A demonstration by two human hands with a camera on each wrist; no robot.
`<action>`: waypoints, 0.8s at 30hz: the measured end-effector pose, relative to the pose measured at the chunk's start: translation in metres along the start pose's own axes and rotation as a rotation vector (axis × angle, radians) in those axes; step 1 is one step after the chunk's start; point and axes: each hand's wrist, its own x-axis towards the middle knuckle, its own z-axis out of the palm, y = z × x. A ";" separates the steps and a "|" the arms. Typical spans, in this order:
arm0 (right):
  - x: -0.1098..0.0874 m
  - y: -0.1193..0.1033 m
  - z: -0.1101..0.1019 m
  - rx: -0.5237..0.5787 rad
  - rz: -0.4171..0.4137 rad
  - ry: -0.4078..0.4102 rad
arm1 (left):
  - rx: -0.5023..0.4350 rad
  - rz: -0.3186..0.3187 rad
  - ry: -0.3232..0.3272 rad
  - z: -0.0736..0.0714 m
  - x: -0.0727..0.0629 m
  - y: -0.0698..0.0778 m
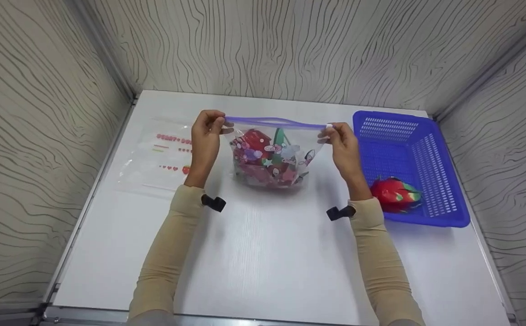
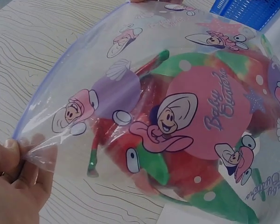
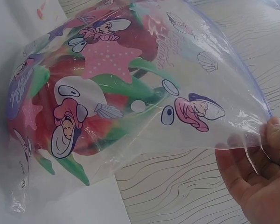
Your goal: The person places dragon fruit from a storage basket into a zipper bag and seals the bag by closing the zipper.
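A clear zip bag point(image 1: 270, 156) printed with cartoon oysters, stars and shells hangs between my two hands, its purple zip strip point(image 1: 274, 121) at the top. Red-and-green dragon fruits point(image 2: 154, 163) show through the plastic; how many is hard to tell. My left hand point(image 1: 207, 140) pinches the left top corner between thumb and fingers. At the opposite corner, by the white slider point(image 1: 329, 126), my right hand point(image 1: 345, 147) pinches the edge. In the right wrist view the fruits point(image 3: 84, 102) fill the lower part of the bag.
On the right stands a blue plastic basket point(image 1: 448, 190) with one dragon fruit point(image 1: 394, 194) in its near end. Another clear bag point(image 1: 147, 154), with red lettering, lies flat at the left on the white table point(image 1: 254, 253). Patterned panels point(image 1: 267, 50) enclose the back and sides.
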 end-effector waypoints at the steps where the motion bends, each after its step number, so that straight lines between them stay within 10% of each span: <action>1: 0.000 0.000 0.000 0.000 0.003 -0.001 | 0.007 0.003 -0.004 0.000 0.000 0.000; 24: -0.003 0.007 0.007 0.177 -0.064 0.060 | 0.009 0.014 -0.023 -0.005 0.000 0.000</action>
